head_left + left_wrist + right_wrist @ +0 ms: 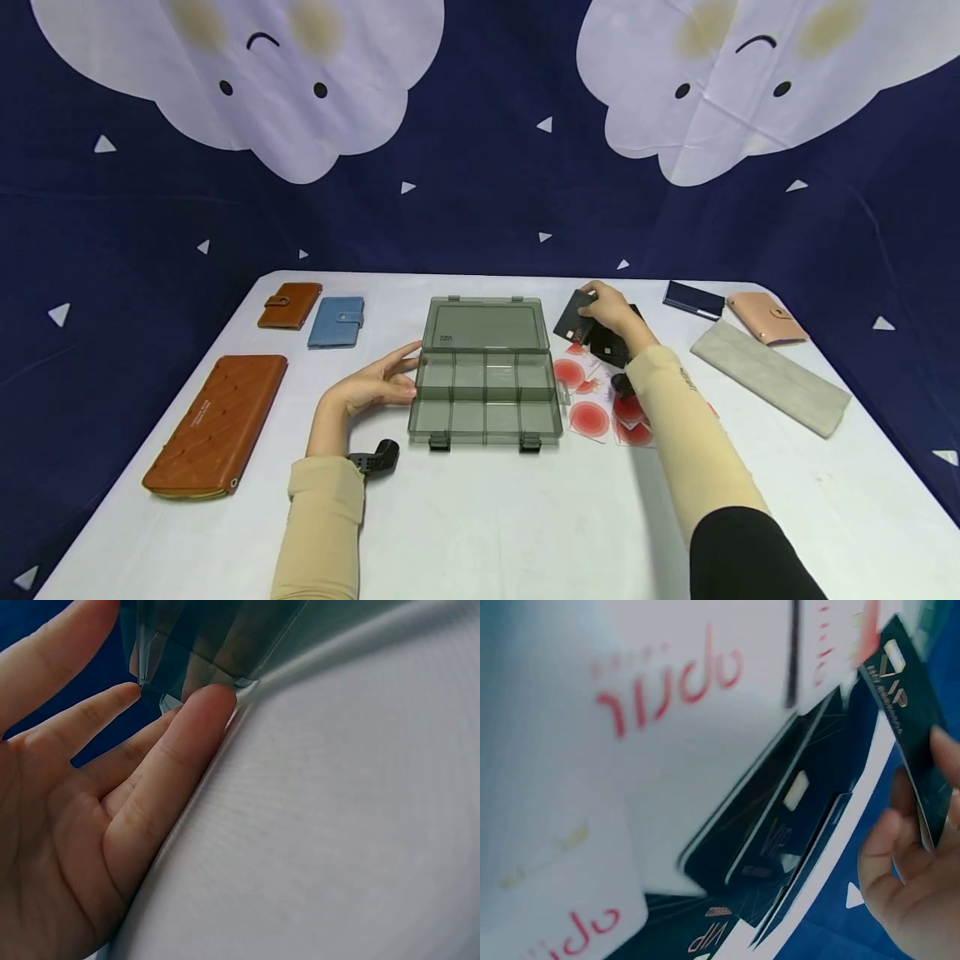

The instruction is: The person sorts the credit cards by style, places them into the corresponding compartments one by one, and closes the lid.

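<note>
Card [572,320] pinched in my right hand [611,308] near the other cards [590,418], right of the box [483,436] my loose-fingered left hand [377,382] touches, I seem to be at the picking-up step, which next calls for lifting clear

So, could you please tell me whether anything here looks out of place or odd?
The red-and-white cards right of the open divided box lie askew, overlapping at mixed angles. The cloud faces on the backdrop look upside down, mouths above eyes. I see no spill.
</note>
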Tool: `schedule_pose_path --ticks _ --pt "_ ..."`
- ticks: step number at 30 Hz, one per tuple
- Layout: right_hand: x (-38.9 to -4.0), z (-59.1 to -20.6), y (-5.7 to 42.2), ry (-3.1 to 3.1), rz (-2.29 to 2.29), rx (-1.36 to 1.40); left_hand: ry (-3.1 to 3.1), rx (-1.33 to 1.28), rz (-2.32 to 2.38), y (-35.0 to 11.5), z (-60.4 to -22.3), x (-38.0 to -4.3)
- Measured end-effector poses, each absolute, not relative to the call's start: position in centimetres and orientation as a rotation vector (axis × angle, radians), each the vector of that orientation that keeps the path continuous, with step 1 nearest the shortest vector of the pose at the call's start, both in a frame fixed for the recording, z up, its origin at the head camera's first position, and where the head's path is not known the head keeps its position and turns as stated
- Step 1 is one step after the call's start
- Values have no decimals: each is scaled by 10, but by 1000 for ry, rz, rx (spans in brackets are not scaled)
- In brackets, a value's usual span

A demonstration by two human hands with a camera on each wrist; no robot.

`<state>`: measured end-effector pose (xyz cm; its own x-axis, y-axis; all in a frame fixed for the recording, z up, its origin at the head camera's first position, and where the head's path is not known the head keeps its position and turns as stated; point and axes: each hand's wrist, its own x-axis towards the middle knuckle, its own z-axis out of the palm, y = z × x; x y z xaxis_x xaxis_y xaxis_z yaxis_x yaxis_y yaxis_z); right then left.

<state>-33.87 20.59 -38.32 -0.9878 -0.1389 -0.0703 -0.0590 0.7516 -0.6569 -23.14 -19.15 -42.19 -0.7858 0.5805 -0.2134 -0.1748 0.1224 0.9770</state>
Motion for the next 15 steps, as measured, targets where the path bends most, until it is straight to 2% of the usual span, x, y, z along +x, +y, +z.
schedule_pose_path --ticks 8,15 --pt "-326 -358 197 2944 -1158 22 1831 387 1731 -191 -423 -231" --pt "-310 -338 164 2983 -1269 -106 1863 416 1699 -193 -423 -233"
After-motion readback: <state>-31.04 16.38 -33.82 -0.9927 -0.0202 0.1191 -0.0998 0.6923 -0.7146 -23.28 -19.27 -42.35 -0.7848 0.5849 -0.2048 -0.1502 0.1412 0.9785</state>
